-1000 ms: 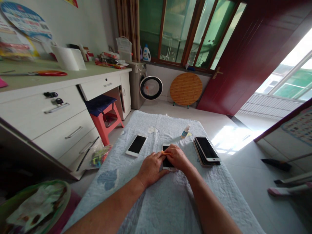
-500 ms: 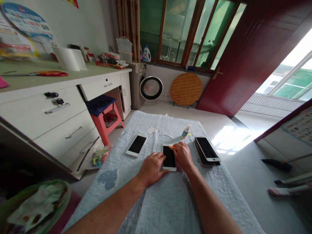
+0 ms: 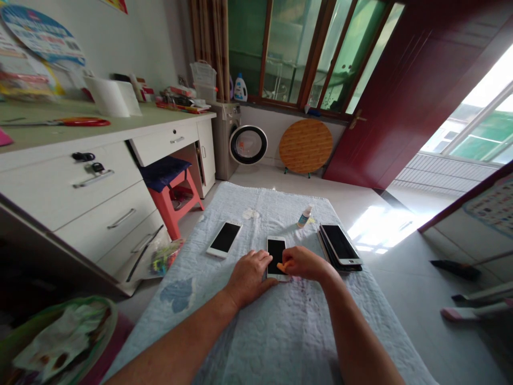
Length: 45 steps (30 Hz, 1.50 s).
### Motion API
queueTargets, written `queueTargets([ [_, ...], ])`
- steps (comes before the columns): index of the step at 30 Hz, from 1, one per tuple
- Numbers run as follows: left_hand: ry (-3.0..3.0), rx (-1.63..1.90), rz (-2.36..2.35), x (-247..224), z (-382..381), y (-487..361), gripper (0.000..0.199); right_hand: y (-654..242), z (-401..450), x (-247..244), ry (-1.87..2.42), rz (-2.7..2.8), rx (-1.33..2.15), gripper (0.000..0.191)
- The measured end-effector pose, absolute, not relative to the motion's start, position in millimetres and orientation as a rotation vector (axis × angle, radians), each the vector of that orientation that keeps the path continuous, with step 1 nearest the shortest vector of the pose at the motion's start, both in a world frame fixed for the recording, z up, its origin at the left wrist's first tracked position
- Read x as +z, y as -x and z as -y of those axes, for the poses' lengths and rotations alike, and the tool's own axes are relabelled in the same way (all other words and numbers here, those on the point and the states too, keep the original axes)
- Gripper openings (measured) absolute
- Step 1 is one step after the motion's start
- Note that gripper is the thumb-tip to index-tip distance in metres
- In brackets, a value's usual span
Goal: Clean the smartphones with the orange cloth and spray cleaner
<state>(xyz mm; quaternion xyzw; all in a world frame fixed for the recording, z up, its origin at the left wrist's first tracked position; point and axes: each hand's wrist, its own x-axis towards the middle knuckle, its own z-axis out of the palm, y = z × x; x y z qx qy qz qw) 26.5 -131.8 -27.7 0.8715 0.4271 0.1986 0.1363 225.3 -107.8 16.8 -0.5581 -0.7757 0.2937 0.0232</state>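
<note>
A white smartphone [image 3: 276, 249] with a dark screen lies face up on the cloth-covered table, its top end pointing away from me. My left hand [image 3: 250, 272] steadies it, fingers along its left edge and thumb at the bottom edge. Pinched in my right hand [image 3: 301, 262] is a small orange wiping cloth [image 3: 284, 266], pressed on the lower part of the screen. To the left lies another white smartphone [image 3: 225, 239]. A small spray bottle [image 3: 304, 216] stands beyond my right hand. On the right, a white-framed phone [image 3: 340, 245] tops a stack of dark devices.
A light blue quilted cloth [image 3: 276, 337] covers the table. At the lower left stands a bin [image 3: 114, 331] with crumpled tissue in it. A pink stool [image 3: 172, 203] and a white desk [image 3: 104, 198] are on the left. A washing machine [image 3: 226, 144] has its door open.
My right hand has slid the orange cloth down the screen, from near the top to the lower part. My left hand stays at the phone's edge.
</note>
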Motion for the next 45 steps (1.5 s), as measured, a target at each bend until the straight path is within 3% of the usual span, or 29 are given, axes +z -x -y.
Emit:
queueTargets([
  [5,-2.527,0.58,-1.226,-31,131,-26,0.05,-229,108,17,1.722,2.393,0.975,0.011],
  [12,-2.53,0.549,-1.217,-25,131,-26,0.051,-228,91,-14,1.826,2.102,0.309,0.014],
  [18,-2.531,0.533,-1.234,-26,131,-26,0.048,-220,81,-38,1.905,1.844,0.116,0.016],
  [28,-2.531,0.535,-1.234,-24,132,-25,0.05,-224,87,-18,1.834,2.04,0.277,0.021],
  [39,-2.497,0.541,-1.315,-32,132,-27,0.055,-226,115,16,1.845,2.277,0.714,0.029],
  [45,-2.513,0.504,-1.278,-27,132,-25,0.058,-223,110,4,1.906,2.09,0.464,0.021],
])
